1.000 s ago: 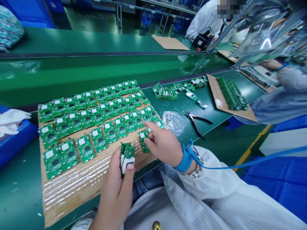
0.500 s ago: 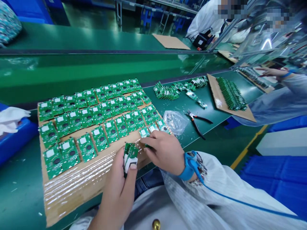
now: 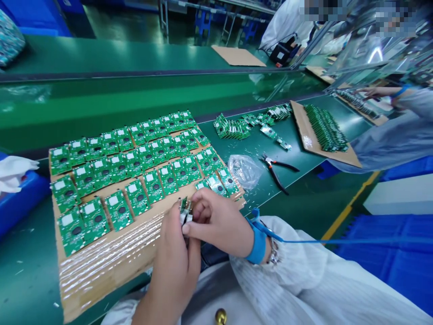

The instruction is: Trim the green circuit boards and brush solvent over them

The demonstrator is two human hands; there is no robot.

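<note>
My left hand (image 3: 176, 262) is closed round a small stack of green circuit boards (image 3: 185, 211), held upright over the near edge of a cardboard sheet (image 3: 111, 266). My right hand (image 3: 218, 221), with a blue wrist strap (image 3: 256, 243), has its fingers pinched on the same stack from the right. Several rows of green circuit boards (image 3: 135, 155) lie flat on the cardboard, just beyond both hands.
A clear plastic bag (image 3: 244, 169) and black-handled pliers (image 3: 277, 171) lie right of the cardboard. Further right are loose board piles (image 3: 233, 128) and a second cardboard with boards (image 3: 324, 133). A blue bin with white cloth (image 3: 16, 180) sits left. Another person's sleeve (image 3: 395, 135) reaches in at right.
My right hand left the boards on the cardboard and came back to the stack in my left hand, closing on it. The left hand tilted the stack edge-on.
</note>
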